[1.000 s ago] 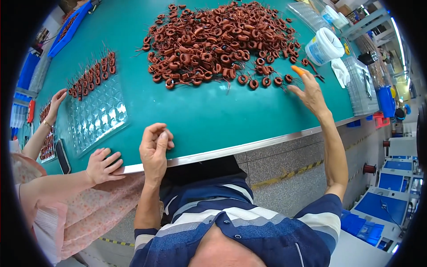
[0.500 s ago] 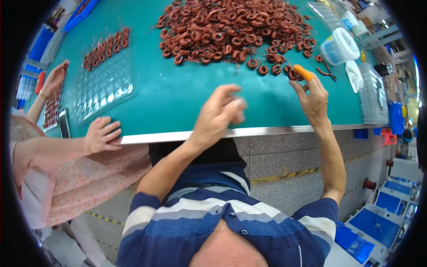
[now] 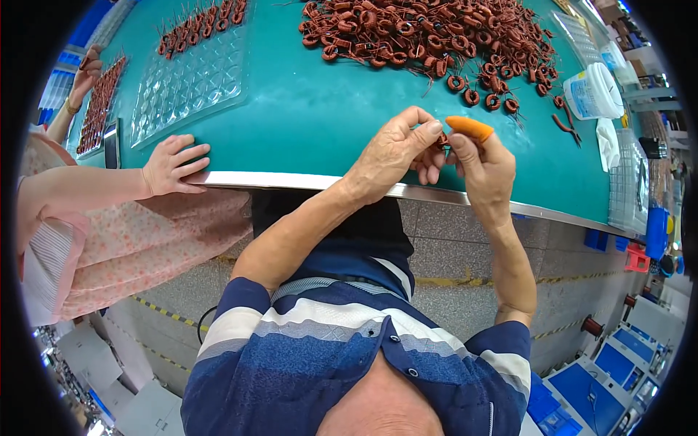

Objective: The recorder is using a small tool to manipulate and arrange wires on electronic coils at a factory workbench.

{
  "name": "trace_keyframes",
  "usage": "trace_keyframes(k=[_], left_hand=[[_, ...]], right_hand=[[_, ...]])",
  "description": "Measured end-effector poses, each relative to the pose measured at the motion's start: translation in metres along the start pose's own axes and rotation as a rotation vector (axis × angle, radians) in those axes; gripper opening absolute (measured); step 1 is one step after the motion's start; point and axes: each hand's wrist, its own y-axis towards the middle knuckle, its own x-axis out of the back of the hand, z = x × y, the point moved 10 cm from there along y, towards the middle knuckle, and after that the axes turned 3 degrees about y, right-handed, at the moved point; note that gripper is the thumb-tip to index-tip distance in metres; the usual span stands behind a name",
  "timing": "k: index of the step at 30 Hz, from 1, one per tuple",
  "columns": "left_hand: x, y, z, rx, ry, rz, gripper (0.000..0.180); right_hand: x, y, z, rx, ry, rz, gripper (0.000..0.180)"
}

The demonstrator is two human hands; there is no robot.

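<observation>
Both my hands meet over the near edge of the green table point(image 3: 305, 131). Between their fingertips is a small copper-wound ring coil point(image 3: 443, 139), mostly hidden by the fingers. My left hand point(image 3: 396, 151) pinches it from the left. My right hand point(image 3: 486, 166), with an orange finger cot point(image 3: 469, 128) on one finger, grips it from the right. Beyond them lies a big heap of the same coils point(image 3: 429, 33) with wire leads sticking out. A few loose coils point(image 3: 471, 97) rest at the heap's near edge.
A clear plastic tray point(image 3: 193, 87) holds coils along its far rows. At left, a co-worker's hand point(image 3: 177, 166) rests on the table edge near a phone point(image 3: 112, 144). Red-handled pliers point(image 3: 566, 125), a white tub point(image 3: 593, 91) and clear boxes point(image 3: 629, 182) stand at right.
My right hand has come back from the heap's near edge with a coil. My left hand has moved right to meet it, and both now hold the coil. The view has shifted slightly.
</observation>
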Motion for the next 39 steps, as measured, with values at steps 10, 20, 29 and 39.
trace_keyframes(k=[10, 20, 29, 39], left_hand=[[-0.016, -0.023, -0.05, -0.416, 0.64, -0.035, 0.029], [-0.016, -0.027, -0.065, -0.485, 0.827, -0.113, 0.026], [0.002, -0.025, -0.071, -0.583, 0.813, -0.267, 0.021], [0.016, -0.025, -0.065, -0.346, 0.476, -0.191, 0.018]], right_hand=[[-0.007, 0.003, -0.015, -0.039, 0.231, -0.058, 0.028], [-0.009, 0.002, -0.026, -0.093, 0.291, -0.038, 0.023], [0.004, -0.005, 0.023, 0.155, -0.164, -0.195, 0.015], [-0.032, 0.013, -0.012, 0.073, 0.558, -0.049, 0.021]])
